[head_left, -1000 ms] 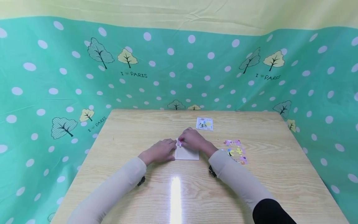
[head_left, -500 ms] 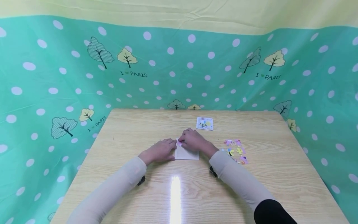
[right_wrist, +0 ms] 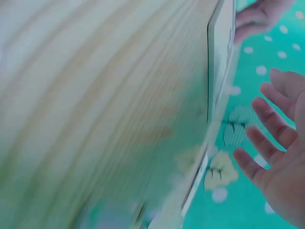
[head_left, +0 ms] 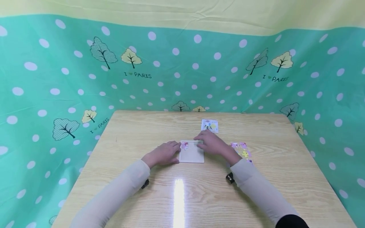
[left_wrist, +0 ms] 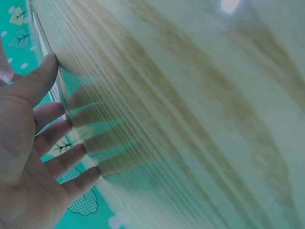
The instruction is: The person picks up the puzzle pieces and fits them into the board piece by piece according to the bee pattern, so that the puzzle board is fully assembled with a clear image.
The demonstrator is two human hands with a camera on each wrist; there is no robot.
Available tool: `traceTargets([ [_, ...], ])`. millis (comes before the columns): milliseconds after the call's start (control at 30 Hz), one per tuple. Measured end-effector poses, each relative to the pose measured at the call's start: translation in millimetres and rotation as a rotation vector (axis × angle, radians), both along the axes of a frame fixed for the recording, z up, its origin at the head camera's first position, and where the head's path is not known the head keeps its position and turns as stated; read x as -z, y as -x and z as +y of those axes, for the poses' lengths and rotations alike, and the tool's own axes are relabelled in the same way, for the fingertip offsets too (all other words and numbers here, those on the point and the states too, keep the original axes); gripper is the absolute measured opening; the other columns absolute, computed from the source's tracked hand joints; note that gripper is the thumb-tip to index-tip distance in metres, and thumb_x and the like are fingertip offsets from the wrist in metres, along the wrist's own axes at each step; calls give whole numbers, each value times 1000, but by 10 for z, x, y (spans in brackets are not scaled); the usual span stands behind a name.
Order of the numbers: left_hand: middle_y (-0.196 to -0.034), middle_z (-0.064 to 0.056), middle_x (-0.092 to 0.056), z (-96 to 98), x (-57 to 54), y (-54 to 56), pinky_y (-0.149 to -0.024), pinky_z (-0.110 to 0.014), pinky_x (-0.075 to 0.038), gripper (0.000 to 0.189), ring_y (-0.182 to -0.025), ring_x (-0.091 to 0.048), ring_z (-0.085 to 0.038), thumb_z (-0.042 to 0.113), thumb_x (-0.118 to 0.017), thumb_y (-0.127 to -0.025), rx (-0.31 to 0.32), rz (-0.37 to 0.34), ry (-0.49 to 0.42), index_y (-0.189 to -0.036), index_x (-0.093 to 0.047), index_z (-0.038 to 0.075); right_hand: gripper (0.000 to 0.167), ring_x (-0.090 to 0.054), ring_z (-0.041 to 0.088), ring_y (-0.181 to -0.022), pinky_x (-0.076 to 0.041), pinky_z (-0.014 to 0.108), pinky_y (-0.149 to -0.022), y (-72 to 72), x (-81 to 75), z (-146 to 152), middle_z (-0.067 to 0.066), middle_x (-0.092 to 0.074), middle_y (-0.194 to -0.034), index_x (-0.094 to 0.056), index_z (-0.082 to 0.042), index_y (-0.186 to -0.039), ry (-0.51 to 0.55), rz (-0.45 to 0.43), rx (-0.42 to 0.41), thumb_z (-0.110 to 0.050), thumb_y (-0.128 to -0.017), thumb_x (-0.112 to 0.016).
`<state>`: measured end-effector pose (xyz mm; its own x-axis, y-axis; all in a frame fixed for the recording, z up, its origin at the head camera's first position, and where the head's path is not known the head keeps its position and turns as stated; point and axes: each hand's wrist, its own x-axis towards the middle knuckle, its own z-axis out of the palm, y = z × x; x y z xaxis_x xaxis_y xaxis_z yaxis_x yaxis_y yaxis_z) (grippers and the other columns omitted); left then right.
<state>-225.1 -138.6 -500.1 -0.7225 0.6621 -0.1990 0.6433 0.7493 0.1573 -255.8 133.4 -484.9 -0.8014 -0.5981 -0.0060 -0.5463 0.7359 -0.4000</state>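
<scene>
A white puzzle tray (head_left: 192, 156) lies on the table in front of the person. One pink puzzle piece (head_left: 184, 145) sits in its upper left corner. At the tray's left edge is the left hand (head_left: 165, 153), fingers spread; in the left wrist view, its thumb touches the tray's side (left_wrist: 51, 71). The right hand (head_left: 213, 143) hovers over the tray's upper right part. Seen from the right wrist, that hand (right_wrist: 281, 138) has relaxed, parted fingers and nothing between them.
To the right, partly behind the right forearm, lie several loose puzzle pieces (head_left: 244, 154) in pink and yellow. A picture card (head_left: 210, 124) with a bee-like figure lies behind the tray. The wooden table (head_left: 137, 133) meets a green dotted cloth (head_left: 159, 63) at the back and sides.
The right hand has let go of the pink piece, which now lies in the tray's corner, and has moved right. The left hand has stayed at the tray's edge.
</scene>
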Motion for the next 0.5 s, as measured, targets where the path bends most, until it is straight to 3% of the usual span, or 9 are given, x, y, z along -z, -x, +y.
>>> traceTargets([
  [500,-155,-18,-48,-12,15,1,-121,-48,-40,65,-144,-46,-35,49,-66,-96,11,15,-30,-143,-56,6,33,-61,36,-120,-48,57,-108,-180,-8,965,13,-71,-123,-71,-8,-127,28,7,117,-17,-95,-70],
])
